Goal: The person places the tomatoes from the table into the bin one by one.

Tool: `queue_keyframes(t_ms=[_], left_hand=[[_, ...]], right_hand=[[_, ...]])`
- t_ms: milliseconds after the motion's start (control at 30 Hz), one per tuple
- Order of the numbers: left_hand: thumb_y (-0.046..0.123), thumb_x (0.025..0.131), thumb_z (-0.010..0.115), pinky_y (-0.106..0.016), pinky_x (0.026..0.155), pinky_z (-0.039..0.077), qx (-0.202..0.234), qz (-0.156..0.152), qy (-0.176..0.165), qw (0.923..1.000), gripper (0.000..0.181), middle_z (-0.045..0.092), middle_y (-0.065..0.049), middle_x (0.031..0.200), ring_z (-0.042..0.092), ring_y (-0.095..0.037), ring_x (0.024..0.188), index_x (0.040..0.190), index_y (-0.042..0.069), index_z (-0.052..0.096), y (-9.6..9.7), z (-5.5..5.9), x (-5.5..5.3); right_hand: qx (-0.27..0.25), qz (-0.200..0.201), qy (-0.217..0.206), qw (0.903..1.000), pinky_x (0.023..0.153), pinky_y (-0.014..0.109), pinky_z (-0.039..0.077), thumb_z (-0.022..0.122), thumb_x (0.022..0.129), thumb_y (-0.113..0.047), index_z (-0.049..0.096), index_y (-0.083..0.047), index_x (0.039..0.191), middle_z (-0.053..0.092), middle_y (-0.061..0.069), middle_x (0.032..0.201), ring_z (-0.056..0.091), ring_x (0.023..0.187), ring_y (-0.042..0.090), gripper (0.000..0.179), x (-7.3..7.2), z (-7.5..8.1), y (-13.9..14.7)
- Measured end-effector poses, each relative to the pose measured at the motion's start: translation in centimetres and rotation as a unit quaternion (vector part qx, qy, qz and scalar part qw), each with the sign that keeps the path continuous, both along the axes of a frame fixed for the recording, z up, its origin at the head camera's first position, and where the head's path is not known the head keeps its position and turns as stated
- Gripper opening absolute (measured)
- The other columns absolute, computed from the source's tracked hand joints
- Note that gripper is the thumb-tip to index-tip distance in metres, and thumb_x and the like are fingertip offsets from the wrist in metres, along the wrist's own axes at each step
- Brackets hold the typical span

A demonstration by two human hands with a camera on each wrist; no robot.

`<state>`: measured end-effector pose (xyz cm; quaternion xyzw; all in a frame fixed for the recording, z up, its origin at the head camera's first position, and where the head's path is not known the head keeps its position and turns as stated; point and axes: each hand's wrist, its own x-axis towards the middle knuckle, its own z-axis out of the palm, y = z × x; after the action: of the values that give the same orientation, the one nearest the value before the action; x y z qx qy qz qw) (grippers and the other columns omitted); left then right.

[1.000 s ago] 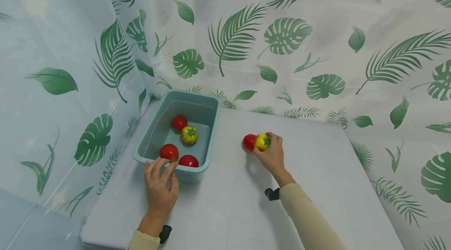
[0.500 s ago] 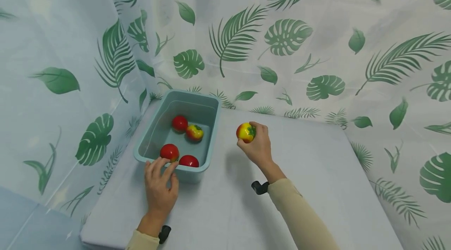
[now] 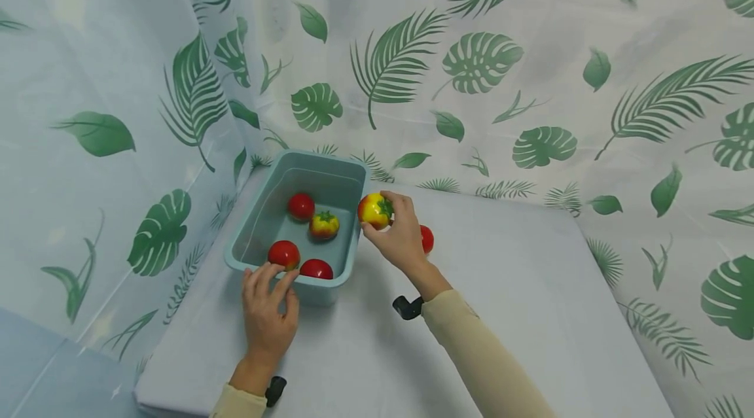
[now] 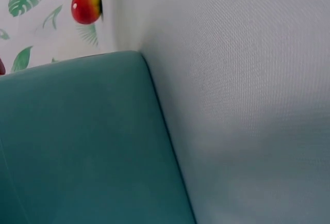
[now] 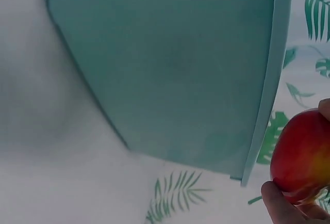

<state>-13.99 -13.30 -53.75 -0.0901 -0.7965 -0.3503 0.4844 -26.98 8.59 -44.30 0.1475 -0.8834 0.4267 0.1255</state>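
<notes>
My right hand (image 3: pixel 396 235) pinches a yellow-and-red toy tomato (image 3: pixel 374 210) with a green leafy top, just right of the bin's right rim. In the right wrist view the held tomato (image 5: pixel 301 154) shows its red side between thumb and fingers. My left hand (image 3: pixel 268 313) rests its fingers on the near rim of the blue-green bin (image 3: pixel 351 244). Inside the bin lie a red tomato (image 3: pixel 301 207), a yellow-red tomato (image 3: pixel 324 226) and two red tomatoes near the front wall. Another red tomato (image 3: pixel 427 239) sits on the table, partly hidden behind my right hand.
The bin stands on a white-covered table (image 3: pixel 518 287), towards its back left. Leaf-printed sheets (image 3: pixel 483 110) hang behind and at the sides. The bin's outer wall (image 4: pixel 87 136) fills much of the left wrist view; a tomato (image 4: pixel 86 6) appears beyond it.
My right hand has lifted the tomato from beside the red one and carried it left to the bin's side. The yellow-red tomato in the bin has rolled slightly. My left hand stays put.
</notes>
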Motion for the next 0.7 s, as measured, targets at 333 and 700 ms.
queue_keyframes(t_ms=[333, 700], left_hand=[[0.008, 0.080, 0.054, -0.064, 0.109, 0.019, -0.004, -0.001, 0.003, 1.0000, 0.031, 0.063, -0.017, 0.111, 0.049, -0.042, 0.115, 0.105, 0.006, 0.074, 0.1, 0.1, 0.0], [0.008, 0.080, 0.053, -0.064, 0.109, 0.019, -0.004, 0.005, -0.001, 1.0000, 0.032, 0.062, -0.017, 0.112, 0.048, -0.041, 0.116, 0.106, 0.006, 0.073, 0.0, 0.2, -0.1]], right_hand=[[0.016, 0.043, -0.005, 0.9990, 0.089, 0.037, 0.053, 0.078, 0.080, -0.026, 0.046, -0.014, 0.139, 0.044, 0.006, 0.132, 0.052, 0.116, 0.021, 0.068, 0.3, 0.2, -2.6], [0.013, 0.090, 0.010, 0.9958, 0.090, 0.035, 0.053, 0.078, 0.081, -0.023, 0.046, -0.012, 0.140, 0.045, 0.007, 0.133, 0.053, 0.116, 0.020, 0.068, 0.5, 0.1, -4.0]])
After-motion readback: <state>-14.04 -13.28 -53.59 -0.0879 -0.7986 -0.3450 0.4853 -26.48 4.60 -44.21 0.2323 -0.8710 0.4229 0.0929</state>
